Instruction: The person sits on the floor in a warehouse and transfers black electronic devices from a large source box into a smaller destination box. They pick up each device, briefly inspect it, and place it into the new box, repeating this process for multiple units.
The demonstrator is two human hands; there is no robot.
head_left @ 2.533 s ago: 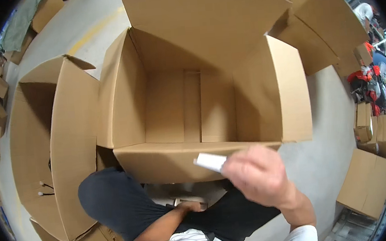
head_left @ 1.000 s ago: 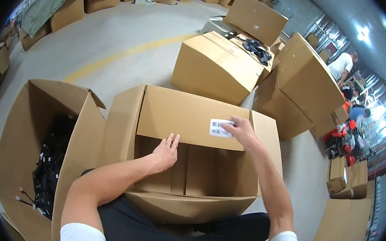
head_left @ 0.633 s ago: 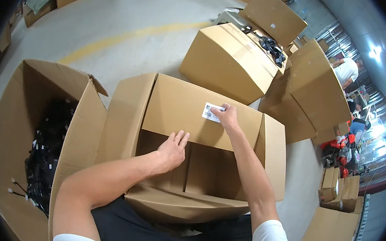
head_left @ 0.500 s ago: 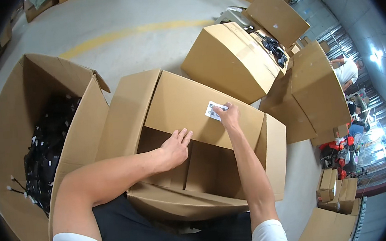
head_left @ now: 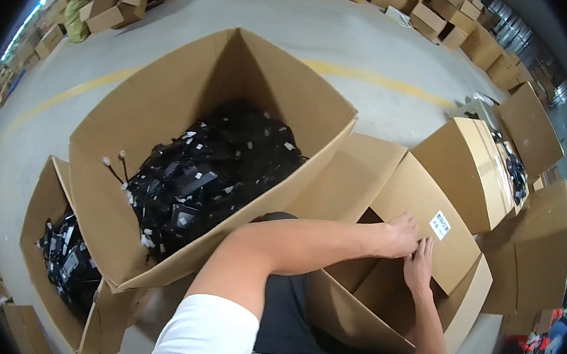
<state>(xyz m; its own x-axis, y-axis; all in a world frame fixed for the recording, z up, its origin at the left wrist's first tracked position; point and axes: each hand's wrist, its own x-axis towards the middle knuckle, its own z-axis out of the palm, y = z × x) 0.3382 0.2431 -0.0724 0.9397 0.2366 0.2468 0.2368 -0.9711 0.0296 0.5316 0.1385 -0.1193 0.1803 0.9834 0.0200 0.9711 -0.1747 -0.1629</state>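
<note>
An open cardboard carton (head_left: pixel 390 319) stands in front of me, its far flap (head_left: pixel 427 195) bearing a white printed label (head_left: pixel 439 225). My left hand (head_left: pixel 400 235) and my right hand (head_left: pixel 418 268) meet over the near edge of that flap, just left of the label. The fingers of both are bent inward, with the fingertips close together. Whatever lies between them is hidden or too small to make out. Brown inner walls show in the carton's opening below my hands.
To the left, a tall open carton (head_left: pixel 293 58) holds a heap of black electronic parts with cables (head_left: pixel 214 159). Another carton (head_left: pixel 38 266) beside it contains similar parts. More cartons (head_left: pixel 458 168) stand at the right; a yellow line (head_left: pixel 383 82) crosses the floor.
The view has swung left, bringing the carton of black parts toward the middle. My right hand has left the label and come together with my left; the label stays on the flap.
</note>
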